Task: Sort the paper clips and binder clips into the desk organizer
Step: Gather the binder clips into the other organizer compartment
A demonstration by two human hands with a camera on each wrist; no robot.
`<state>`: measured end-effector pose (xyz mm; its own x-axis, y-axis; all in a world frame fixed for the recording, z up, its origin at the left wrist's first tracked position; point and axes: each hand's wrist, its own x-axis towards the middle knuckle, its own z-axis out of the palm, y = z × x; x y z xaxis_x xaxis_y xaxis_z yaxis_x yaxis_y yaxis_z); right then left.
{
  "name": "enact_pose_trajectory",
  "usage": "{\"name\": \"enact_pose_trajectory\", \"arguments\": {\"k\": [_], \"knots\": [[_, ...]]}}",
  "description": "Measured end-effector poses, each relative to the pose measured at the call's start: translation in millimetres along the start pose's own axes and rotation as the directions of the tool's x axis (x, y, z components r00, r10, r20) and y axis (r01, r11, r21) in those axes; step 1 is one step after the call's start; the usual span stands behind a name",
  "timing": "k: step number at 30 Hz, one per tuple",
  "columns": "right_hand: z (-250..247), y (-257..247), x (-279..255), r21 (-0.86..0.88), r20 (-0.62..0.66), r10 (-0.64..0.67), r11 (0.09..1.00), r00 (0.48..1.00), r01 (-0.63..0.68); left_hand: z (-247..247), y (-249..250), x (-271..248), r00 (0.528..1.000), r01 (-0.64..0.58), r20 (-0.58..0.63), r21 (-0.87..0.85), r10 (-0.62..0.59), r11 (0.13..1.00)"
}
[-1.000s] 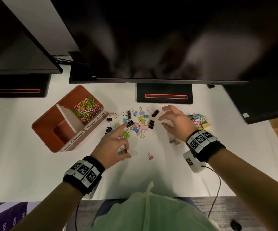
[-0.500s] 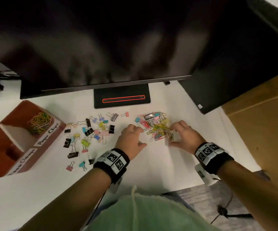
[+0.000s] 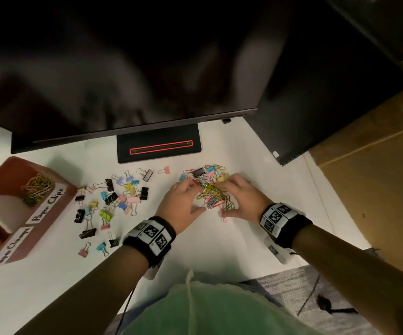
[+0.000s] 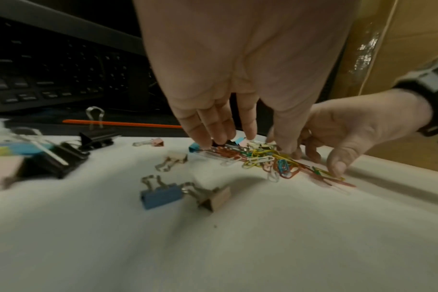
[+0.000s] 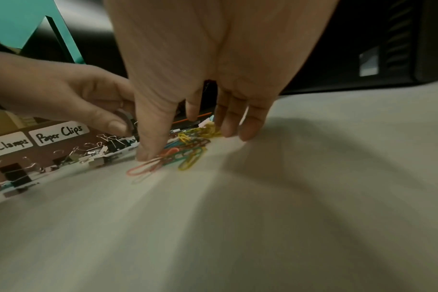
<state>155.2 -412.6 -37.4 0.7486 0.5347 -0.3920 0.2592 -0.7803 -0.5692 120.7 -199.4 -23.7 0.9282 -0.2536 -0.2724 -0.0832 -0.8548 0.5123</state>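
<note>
A heap of coloured paper clips (image 3: 213,195) lies on the white desk right of the monitor stand. My left hand (image 3: 195,197) and right hand (image 3: 227,200) flank it, fingertips down on the desk and on the clips. From the left wrist, the left hand (image 4: 248,142) touches the heap (image 4: 265,160) with fairly straight fingers. The right wrist view has the right thumb (image 5: 148,154) pressing a red clip of the heap (image 5: 188,150). Several binder clips (image 3: 113,197) lie scattered to the left. The brown organizer (image 3: 57,206) at far left holds paper clips (image 3: 37,189) in its back compartment.
A black binder clip (image 3: 198,172) and a few small ones sit at the heap's far edge. A monitor stand (image 3: 159,147) and dark screens overhang the back of the desk. A cardboard box (image 3: 377,177) stands beyond the desk's right edge. A keyboard (image 4: 50,79) lies behind.
Both hands left the binder clips and moved right to the paper clip heap. Over the last half second they drew closer together around it. The head view swung right.
</note>
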Motion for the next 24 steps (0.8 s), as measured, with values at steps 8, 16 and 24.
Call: {"name": "enact_pose_trajectory", "arguments": {"k": [8,16,24], "knots": [[10.9,-21.9,24.3,-0.031,-0.045,0.042,0.999,0.998,-0.044,13.6,-3.3,16.5,0.996,0.087,-0.014,0.014,-0.087,0.996],[4.6,-11.7,27.6,0.011,-0.106,0.02,1.0,0.994,-0.019,9.8,-23.1,12.2,0.993,0.078,-0.083,-0.082,-0.085,0.994],[-11.4,-19.5,24.5,0.021,-0.184,-0.016,1.0,0.983,0.02,-10.8,-27.5,2.4,0.984,0.024,-0.169,-0.166,-0.053,0.986]]}}
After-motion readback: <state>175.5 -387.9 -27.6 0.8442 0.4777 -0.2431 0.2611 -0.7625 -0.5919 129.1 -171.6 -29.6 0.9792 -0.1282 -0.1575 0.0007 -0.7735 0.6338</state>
